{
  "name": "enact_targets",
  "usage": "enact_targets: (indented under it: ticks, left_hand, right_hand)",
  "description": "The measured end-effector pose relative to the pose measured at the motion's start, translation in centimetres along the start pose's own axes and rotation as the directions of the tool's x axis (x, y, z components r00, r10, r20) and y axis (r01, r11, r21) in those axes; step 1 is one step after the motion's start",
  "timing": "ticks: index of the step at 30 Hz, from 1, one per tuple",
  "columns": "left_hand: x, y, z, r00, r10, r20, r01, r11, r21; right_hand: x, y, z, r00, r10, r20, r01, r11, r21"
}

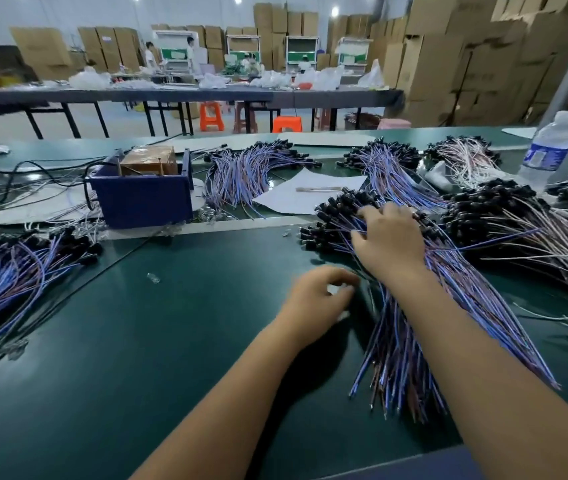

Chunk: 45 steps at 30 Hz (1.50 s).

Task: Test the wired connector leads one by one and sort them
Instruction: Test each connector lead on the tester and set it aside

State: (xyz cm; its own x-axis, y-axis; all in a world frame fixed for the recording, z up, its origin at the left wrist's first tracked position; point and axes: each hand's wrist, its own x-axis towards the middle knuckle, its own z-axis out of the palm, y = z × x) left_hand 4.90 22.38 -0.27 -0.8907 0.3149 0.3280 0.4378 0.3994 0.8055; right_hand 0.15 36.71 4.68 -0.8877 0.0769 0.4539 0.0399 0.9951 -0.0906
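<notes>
A wide green workbench fills the view, strewn with heaps of wired connector leads, each a thin blue-and-pink wire pair ending in a black connector. The nearest heap fans out on the right side of the bench, black connectors at the far end, bare wire tips pointing toward the person.

The step in hand appears to be picking one lead out of this heap for testing. To do it well, the person would likely need to separate a single connector from its neighbours and draw it out along the run of the wires, so the rest do not drag or tangle.

The right hand lies on top of the heap's connector end, fingers spread and bent down among the black connectors; whether it already pinches one cannot be told. The left hand rests just left of the heap, beside its wires, fingers loosely curled with thumb near forefinger; it seems to hold nothing, though a small pale blur sits by the fingertips.

A blue tester box with a brown block on top stands well apart to the left, across the bench. Another heap of leads lies at the far left edge. A water bottle stands at the far right.
</notes>
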Motion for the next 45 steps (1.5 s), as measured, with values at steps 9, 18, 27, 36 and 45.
enact_targets:
  ticks: [9, 18, 27, 36, 45]
  left_hand:
    - [-2.6, -5.2, -10.9, 0.906, -0.271, -0.326, 0.292, 0.956, 0.015]
    - [-5.2, -10.1, -21.8, 0.568, -0.246, -0.785, 0.625, 0.75, 0.217]
    - [-5.5, -12.4, -24.5, 0.291, -0.427, -0.856, 0.733, 0.675, -0.088]
    - [-4.5, -10.2, -22.7, 0.501, -0.082, -0.862, 0.127, 0.992, -0.021]
    - [-4.2, -7.5, -19.7, 0.926, -0.199, -0.319, -0.076, 0.733, -0.676]
  right_hand:
    - [-2.0, -16.9, 3.7, 0.99, -0.139, 0.036, 0.114, 0.913, 0.391]
    - [-3.7, -27.4, 6.2, 0.944, -0.287, 0.166, 0.169, 0.848, 0.502]
    - [-4.0, -26.7, 7.2, 0.942, -0.295, 0.159, 0.169, 0.827, 0.536]
    - [-3.5, -26.5, 7.1, 0.981, -0.171, 0.092, 0.019, 0.559, 0.829]
    - [-2.0, -25.3, 5.9, 0.808, -0.401, 0.431, -0.531, -0.179, 0.828]
